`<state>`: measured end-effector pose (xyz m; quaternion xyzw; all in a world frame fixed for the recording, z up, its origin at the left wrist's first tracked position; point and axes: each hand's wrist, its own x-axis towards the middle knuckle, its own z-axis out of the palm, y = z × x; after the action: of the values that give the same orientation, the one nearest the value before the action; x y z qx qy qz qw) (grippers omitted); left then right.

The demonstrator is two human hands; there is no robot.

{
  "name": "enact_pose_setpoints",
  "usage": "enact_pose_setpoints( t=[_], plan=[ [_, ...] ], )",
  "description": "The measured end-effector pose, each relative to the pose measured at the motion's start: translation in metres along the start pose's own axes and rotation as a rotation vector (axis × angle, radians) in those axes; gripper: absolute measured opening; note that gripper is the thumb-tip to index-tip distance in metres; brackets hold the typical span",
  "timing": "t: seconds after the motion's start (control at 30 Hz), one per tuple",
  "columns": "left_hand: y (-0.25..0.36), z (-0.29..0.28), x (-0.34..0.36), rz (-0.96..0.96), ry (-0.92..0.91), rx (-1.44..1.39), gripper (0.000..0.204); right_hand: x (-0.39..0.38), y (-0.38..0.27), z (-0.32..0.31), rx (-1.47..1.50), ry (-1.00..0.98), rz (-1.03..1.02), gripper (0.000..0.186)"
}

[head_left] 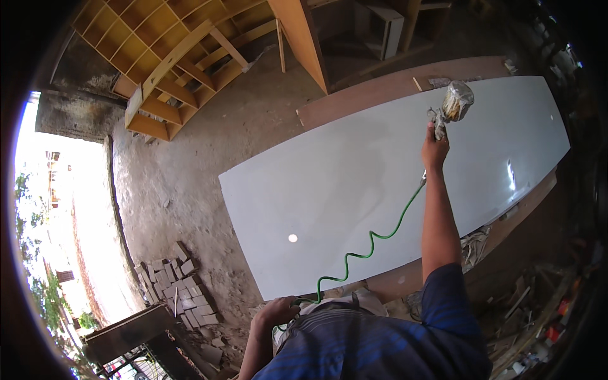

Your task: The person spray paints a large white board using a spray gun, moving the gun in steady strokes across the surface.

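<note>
Over the far side of the long white panel (329, 183), in the head view, your right hand (435, 152) is wrapped around a spray gun (439, 130), your arm stretched out ahead of you. Its paint-smeared cup (458, 101) sits just beyond your hand, near the panel's far edge. You have a green coiled hose (350, 256) running from below that hand, across the panel, to your left hand (277, 311), which is curled around it near your waist. Your panel lies flat over a brown board (380, 95) that juts past its far edge. Ahead to your left stands a wooden grid frame (171, 60); nearer, grey blocks (183, 291) lie on the floor (171, 171).
</note>
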<state>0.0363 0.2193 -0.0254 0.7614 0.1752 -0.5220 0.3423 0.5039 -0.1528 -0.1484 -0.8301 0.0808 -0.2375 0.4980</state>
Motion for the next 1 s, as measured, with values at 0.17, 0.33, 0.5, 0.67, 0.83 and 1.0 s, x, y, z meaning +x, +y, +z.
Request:
enact_pose_setpoints(
  t=[0.17,0.33,0.5,0.67,0.83,1.0],
  plan=[
    [0.005,0.004,-0.003,0.16,0.092,0.013,0.035,0.03,0.013,-0.024,-0.071,0.058,0.008,0.049],
    [0.012,0.003,-0.006,0.064,0.014,-0.012,0.044,0.029,0.01,-0.04,-0.092,0.119,0.063,0.052],
    [-0.002,0.002,-0.008,0.069,-0.012,-0.032,0.044,-0.01,0.015,-0.031,-0.078,0.091,0.008,0.049],
    [-0.057,0.01,0.001,0.078,0.0,0.014,0.043,-0.08,-0.005,0.001,0.019,-0.03,-0.045,0.048],
    [-0.117,0.017,-0.014,0.167,0.118,-0.014,0.042,-0.164,-0.068,0.033,0.045,-0.174,0.024,0.044],
    [-0.149,0.0,-0.047,0.069,0.081,-0.08,0.043,-0.248,-0.125,0.064,0.045,-0.299,0.036,0.041]
  ],
)
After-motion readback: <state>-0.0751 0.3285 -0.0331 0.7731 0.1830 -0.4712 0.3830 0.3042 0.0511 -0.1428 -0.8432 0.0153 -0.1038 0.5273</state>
